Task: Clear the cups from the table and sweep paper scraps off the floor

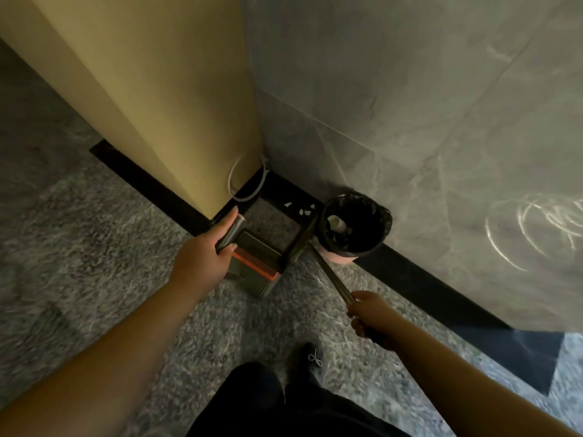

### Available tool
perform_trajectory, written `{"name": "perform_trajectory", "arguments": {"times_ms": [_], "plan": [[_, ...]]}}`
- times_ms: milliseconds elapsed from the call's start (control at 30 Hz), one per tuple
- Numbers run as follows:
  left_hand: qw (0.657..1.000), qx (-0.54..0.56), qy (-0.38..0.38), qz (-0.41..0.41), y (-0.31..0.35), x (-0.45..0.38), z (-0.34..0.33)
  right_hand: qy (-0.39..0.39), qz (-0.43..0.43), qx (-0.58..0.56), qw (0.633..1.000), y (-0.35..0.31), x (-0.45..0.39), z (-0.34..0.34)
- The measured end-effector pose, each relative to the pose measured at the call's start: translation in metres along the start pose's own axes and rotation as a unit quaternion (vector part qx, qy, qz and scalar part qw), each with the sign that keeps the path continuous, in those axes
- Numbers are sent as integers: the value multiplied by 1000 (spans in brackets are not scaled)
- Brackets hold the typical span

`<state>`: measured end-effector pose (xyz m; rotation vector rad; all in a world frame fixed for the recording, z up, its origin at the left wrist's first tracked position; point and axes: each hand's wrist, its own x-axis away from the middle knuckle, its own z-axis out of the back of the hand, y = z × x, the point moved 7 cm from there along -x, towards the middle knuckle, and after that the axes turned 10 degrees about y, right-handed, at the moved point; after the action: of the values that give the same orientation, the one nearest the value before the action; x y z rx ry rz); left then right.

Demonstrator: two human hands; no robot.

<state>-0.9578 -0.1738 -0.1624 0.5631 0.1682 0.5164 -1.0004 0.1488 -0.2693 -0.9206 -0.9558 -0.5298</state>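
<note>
1. Nearest to us, dark trousers (277, 402) and one dark shoe (310, 357) stand on the speckled grey stone floor (94, 247).
2. Our right hand (370, 316) is closed around a slim metal broom handle (334, 279), which slants away toward the corner.
3. Our left hand (206, 247) is wrapped around the upright handle (232, 231) of the dustpan (255, 263). The pan is dark with an orange comb strip and sits on the floor.
4. Just right of the dustpan stands a pink waste bin (353, 228) lined with a black bag. A pale cup (337, 223) lies inside it. We cannot make out paper scraps on the floor.
5. A black skirting strip (426, 279) runs along the base of the walls.
6. Beyond, a yellow panel (151, 89) meets a grey marble-look wall (410, 89) at the corner, where a white cable loop (246, 181) hangs.
</note>
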Motion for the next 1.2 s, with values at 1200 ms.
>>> {"name": "perform_trajectory", "arguments": {"times_ms": [1200], "plan": [[993, 27, -106, -49, -60, -207, 13, 56, -149, -170, 972, -127, -80, -71]]}}
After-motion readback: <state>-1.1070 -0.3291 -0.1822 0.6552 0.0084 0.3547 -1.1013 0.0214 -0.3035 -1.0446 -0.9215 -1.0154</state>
